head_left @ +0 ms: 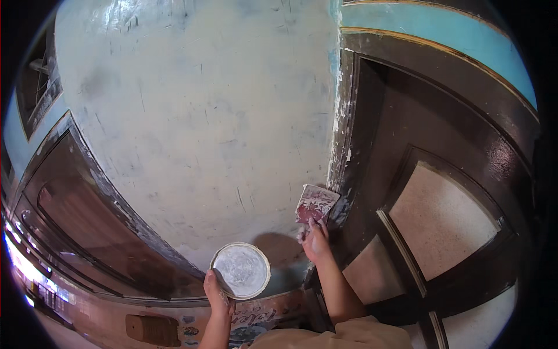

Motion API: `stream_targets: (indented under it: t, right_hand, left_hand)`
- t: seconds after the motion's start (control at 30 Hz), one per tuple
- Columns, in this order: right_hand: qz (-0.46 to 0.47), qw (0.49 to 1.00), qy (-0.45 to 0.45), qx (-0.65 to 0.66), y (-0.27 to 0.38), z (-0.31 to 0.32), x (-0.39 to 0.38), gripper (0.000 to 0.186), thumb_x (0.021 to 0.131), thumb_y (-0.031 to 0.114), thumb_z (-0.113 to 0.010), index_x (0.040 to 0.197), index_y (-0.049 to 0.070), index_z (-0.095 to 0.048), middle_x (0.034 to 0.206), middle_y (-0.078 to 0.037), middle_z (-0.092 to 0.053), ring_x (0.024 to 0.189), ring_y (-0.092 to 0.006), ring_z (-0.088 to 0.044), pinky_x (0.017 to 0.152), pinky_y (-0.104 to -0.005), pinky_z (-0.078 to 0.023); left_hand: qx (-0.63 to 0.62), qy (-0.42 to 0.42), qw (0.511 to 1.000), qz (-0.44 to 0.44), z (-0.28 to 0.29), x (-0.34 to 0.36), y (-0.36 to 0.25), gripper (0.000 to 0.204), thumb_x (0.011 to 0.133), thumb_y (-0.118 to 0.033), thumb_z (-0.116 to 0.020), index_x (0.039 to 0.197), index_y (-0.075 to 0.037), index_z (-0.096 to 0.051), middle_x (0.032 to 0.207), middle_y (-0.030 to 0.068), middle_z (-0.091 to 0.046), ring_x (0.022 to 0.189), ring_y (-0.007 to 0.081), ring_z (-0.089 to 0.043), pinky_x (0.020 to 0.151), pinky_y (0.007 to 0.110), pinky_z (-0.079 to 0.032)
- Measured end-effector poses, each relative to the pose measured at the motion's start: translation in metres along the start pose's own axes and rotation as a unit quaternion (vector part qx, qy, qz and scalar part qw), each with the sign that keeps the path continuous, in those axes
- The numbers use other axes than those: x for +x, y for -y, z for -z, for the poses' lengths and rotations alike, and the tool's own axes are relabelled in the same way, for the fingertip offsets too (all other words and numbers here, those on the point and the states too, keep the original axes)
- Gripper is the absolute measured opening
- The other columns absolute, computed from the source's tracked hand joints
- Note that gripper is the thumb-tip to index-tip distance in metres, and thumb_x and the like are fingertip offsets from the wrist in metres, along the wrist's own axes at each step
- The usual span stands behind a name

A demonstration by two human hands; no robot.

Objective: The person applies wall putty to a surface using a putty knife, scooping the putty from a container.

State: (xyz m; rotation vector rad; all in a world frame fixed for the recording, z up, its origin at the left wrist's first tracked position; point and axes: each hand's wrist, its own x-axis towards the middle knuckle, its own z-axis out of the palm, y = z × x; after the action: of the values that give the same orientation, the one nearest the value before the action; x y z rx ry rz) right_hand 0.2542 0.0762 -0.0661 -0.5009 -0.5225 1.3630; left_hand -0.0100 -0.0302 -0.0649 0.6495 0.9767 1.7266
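My left hand (216, 295) grips the edge of a round tub (240, 271), its thumb over the rim. Whitish paste coats the inside of the tub. A flat, reddish putty scraper (317, 202) smeared with white paste is in my right hand (316, 243), fingers against its lower edge. The scraper lies at the right edge of the pale, patchily coated wall (203, 116), beside the brown door frame (347, 134). Whether its blade touches the wall I cannot tell. White smears run up along that frame, and some white residue shows on my right fingers.
On the right stands a dark brown door (436, 125) with lighter panels. Another brown door (87, 215) is at the left. A brown block-like object (152, 330) sits low at the left, near a printed, lettered surface (270, 308). Blue paint (442, 29) borders the right doorway's top.
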Motion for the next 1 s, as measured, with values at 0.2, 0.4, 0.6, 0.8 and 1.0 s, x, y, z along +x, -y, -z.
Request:
stream_targets:
  t: [0.2, 0.4, 0.6, 0.8, 1.0]
  right_hand:
    - [-0.084, 0.991, -0.016, 0.105, -0.026, 0.006, 0.018, 0.029, 0.097, 0.040, -0.051, 0.105, 0.012, -0.053, 0.089, -0.003, -0.062, 0.072, -0.0144, -0.055, 0.067, -0.0277, -0.045]
    - [-0.029, 0.992, -0.006, 0.122, -0.035, -0.012, 0.035, 0.026, 0.097, 0.035, -0.054, 0.112, 0.014, -0.050, 0.095, -0.005, -0.065, 0.071, -0.0140, -0.058, 0.065, -0.0295, -0.048]
    - [-0.049, 0.989, -0.038, 0.136, -0.042, -0.024, 0.031, 0.022, 0.097, 0.034, -0.053, 0.112, 0.017, -0.050, 0.101, -0.005, -0.062, 0.072, -0.0128, -0.056, 0.065, -0.0274, -0.047]
    - [-0.063, 0.978, 0.008, 0.200, -0.050, -0.022, 0.043, 0.031, 0.095, 0.036, -0.056, 0.115, 0.013, -0.051, 0.103, -0.003, -0.061, 0.075, -0.0116, -0.056, 0.068, -0.0270, -0.048]
    - [-0.109, 0.983, 0.006, 0.144, -0.049, -0.017, 0.029, 0.029, 0.098, 0.037, -0.052, 0.111, 0.012, -0.049, 0.098, -0.006, -0.062, 0.073, -0.0142, -0.057, 0.067, -0.0299, -0.048]
  left_hand:
    - [0.019, 0.020, 0.997, 0.067, 0.000, -0.017, 0.026, 0.040, 0.100, -0.036, -0.045, 0.112, 0.000, -0.054, 0.105, 0.0094, -0.061, 0.094, 0.0179, -0.060, 0.084, 0.033, -0.048]
    - [0.026, 0.000, 0.997, 0.075, 0.006, -0.035, 0.053, 0.042, 0.098, -0.040, -0.047, 0.113, -0.002, -0.054, 0.103, 0.0101, -0.061, 0.088, 0.0207, -0.061, 0.074, 0.033, -0.050]
    - [0.026, -0.051, 0.997, 0.055, 0.000, -0.050, 0.051, 0.034, 0.099, -0.035, -0.046, 0.104, -0.002, -0.054, 0.095, 0.0070, -0.059, 0.086, 0.0168, -0.059, 0.077, 0.032, -0.049]
    - [0.064, -0.071, 0.994, 0.045, 0.003, -0.064, 0.053, 0.039, 0.099, -0.042, -0.043, 0.104, -0.004, -0.054, 0.082, 0.0063, -0.059, 0.051, 0.0134, -0.052, 0.037, 0.028, -0.038]
    - [0.032, -0.128, 0.991, -0.006, 0.018, -0.068, 0.069, 0.045, 0.098, -0.043, -0.045, 0.112, -0.002, -0.055, 0.086, 0.0076, -0.061, 0.059, 0.0151, -0.057, 0.046, 0.028, -0.044]
